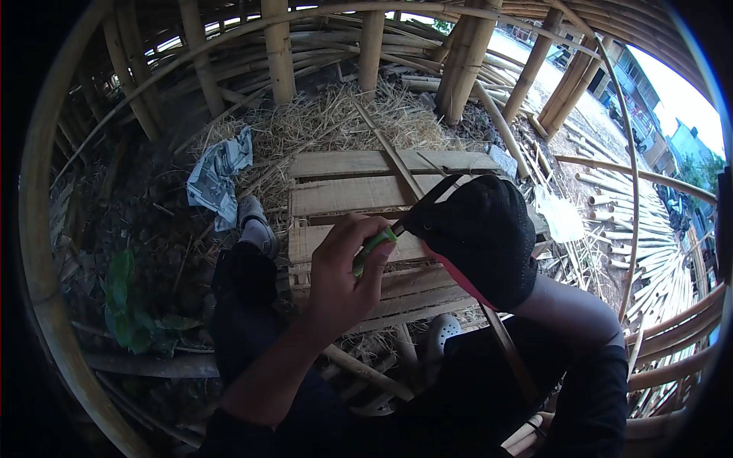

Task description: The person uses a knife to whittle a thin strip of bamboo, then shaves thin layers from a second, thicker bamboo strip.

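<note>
Around the centre of the view, your bare left hand (pixel 347 263) is closed in a grip on a green-handled tool (pixel 378 242); your palm and fingers hide much of the handle. A short dark piece of its working end shows towards two o'clock, then is lost against a black glove-like covering (pixel 489 210), so you cannot tell whether it is a blade or whether it touches.

That covering, edged in pink-red, swallows your right hand (pixel 482 237) at three o'clock. Its fingers are hidden, and whether they are clenched or loose cannot be told.

A thin bamboo strip (pixel 391 153) slants from twelve o'clock down to between four and five, over a slatted wooden platform (pixel 328 196). Its middle disappears behind the covering, so any hold on it is unclear; its lower end fades against your dark trousers.

Crumpled newspaper (pixel 217 183) lies between nine and ten o'clock, beside your pale left shoe (pixel 259 225). Your other shoe, at five o'clock, is partly covered. Black lens edges crop the corners.
</note>
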The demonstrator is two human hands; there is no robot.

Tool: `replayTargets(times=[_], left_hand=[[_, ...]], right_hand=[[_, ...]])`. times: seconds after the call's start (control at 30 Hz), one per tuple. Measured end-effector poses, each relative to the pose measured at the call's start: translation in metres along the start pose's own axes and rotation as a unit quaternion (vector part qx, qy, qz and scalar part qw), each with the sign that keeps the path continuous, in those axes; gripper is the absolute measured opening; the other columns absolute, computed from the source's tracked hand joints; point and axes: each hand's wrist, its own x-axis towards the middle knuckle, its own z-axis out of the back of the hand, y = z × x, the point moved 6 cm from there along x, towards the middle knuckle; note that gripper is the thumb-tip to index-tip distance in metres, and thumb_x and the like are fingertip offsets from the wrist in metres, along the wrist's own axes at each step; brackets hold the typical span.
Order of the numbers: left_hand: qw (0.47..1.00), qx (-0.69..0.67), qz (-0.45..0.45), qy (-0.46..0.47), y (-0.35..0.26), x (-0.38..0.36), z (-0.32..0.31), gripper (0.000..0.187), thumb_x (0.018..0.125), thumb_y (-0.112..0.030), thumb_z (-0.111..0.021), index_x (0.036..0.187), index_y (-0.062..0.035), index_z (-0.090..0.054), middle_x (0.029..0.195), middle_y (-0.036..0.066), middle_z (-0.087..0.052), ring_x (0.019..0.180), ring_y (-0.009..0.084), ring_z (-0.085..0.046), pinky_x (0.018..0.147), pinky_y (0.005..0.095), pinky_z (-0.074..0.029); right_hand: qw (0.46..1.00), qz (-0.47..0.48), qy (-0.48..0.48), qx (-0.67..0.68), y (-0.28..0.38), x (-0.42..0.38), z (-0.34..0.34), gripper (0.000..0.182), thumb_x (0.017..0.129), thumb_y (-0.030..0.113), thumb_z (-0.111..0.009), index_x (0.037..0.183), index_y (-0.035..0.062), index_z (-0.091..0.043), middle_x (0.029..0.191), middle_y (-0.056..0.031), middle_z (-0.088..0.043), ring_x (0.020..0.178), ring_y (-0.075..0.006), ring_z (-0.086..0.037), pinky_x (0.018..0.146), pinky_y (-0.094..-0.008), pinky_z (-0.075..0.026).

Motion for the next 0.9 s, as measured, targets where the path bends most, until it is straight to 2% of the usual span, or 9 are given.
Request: replayTargets(times=[0.17,0.3,0.33,0.4,0.47,0.53,0.63,0.67,0.9], left_hand=[[0.999,-0.025,0.031,-0.016,0.003,-0.005,-0.001,0.015,0.092,-0.004,-0.062,0.105,0.0025,-0.06,0.09,0.012,-0.06,0.08,0.0203,-0.061,0.074,0.0315,-0.049],[0.989,-0.103,0.092,-0.045,0.014,-0.011,-0.006,0.015,0.094,-0.005,-0.061,0.107,0.0032,-0.061,0.09,0.011,-0.061,0.082,0.0159,-0.06,0.076,0.029,-0.048],[0.98,-0.139,0.137,-0.049,0.02,-0.013,-0.008,0.015,0.095,-0.005,-0.06,0.108,0.0032,-0.061,0.09,0.01,-0.061,0.083,0.0141,-0.06,0.077,0.0281,-0.048],[0.985,-0.138,0.095,-0.033,0.029,-0.012,-0.012,0.019,0.098,-0.008,-0.058,0.113,0.0026,-0.058,0.092,0.006,-0.06,0.08,0.008,-0.056,0.069,0.0231,-0.046],[0.989,-0.137,0.053,-0.016,0.023,-0.01,-0.01,0.022,0.1,-0.012,-0.056,0.118,0.002,-0.055,0.094,0.001,-0.058,0.076,0.0018,-0.052,0.06,0.0181,-0.044],[0.96,-0.184,0.202,0.057,0.024,-0.012,-0.014,0.022,0.1,-0.011,-0.057,0.118,0.0017,-0.056,0.092,0.0,-0.059,0.073,0.0012,-0.052,0.06,0.0183,-0.043],[0.961,-0.186,0.199,0.04,0.025,-0.011,-0.011,0.019,0.098,-0.011,-0.06,0.11,0.0032,-0.06,0.093,0.007,-0.064,0.082,0.008,-0.058,0.078,0.0262,-0.048],[0.961,-0.187,0.199,0.04,0.024,-0.011,-0.011,0.019,0.098,-0.011,-0.06,0.11,0.0032,-0.06,0.093,0.007,-0.064,0.082,0.008,-0.058,0.078,0.0262,-0.048],[0.946,-0.197,0.259,0.006,0.038,-0.011,-0.009,0.025,0.096,-0.026,-0.068,0.098,-0.0006,-0.065,0.073,-0.003,-0.058,0.066,0.002,-0.049,0.057,0.0209,-0.038]], right_hand=[[0.996,-0.044,-0.071,0.009,-0.006,-0.016,-0.013,0.02,0.07,0.016,-0.081,0.09,0.0163,-0.076,0.077,-0.006,-0.066,0.07,-0.0259,-0.064,0.063,-0.0385,-0.049],[0.993,-0.085,-0.049,0.059,-0.009,-0.011,-0.015,0.022,0.07,0.017,-0.081,0.091,0.0164,-0.076,0.079,-0.005,-0.066,0.07,-0.0257,-0.064,0.064,-0.0384,-0.049],[0.98,-0.123,-0.078,0.138,-0.016,-0.013,-0.018,0.021,0.071,0.019,-0.081,0.091,0.0172,-0.076,0.08,-0.004,-0.066,0.07,-0.0251,-0.064,0.062,-0.0379,-0.049],[0.957,-0.16,-0.107,0.215,-0.024,-0.012,-0.014,0.021,0.071,0.02,-0.08,0.091,0.018,-0.075,0.08,-0.003,-0.066,0.069,-0.0245,-0.063,0.061,-0.0373,-0.048],[0.996,0.066,-0.051,-0.037,-0.002,0.0,0.0,0.018,0.073,0.025,-0.079,0.09,0.0196,-0.074,0.084,-0.0013,-0.067,0.071,-0.023,-0.063,0.06,-0.037,-0.046],[0.996,0.077,-0.031,-0.037,-0.005,0.0,0.0,0.017,0.073,0.027,-0.078,0.088,0.0203,-0.074,0.085,-0.0007,-0.067,0.072,-0.0225,-0.062,0.06,-0.0375,-0.045],[0.997,0.074,0.028,-0.026,-0.004,0.004,0.0,0.017,0.074,0.029,-0.077,0.087,0.0207,-0.073,0.085,0.0001,-0.065,0.074,-0.0219,-0.06,0.061,-0.038,-0.044],[0.996,0.059,0.067,-0.016,-0.005,0.005,-0.002,0.017,0.074,0.03,-0.077,0.088,0.0205,-0.073,0.084,0.0004,-0.064,0.075,-0.0218,-0.06,0.062,-0.0381,-0.044],[0.998,0.049,-0.036,-0.006,-0.014,0.002,-0.002,0.018,0.075,0.029,-0.08,0.088,0.0173,-0.076,0.072,-0.0029,-0.056,0.07,-0.0217,-0.058,0.06,-0.036,-0.044]])
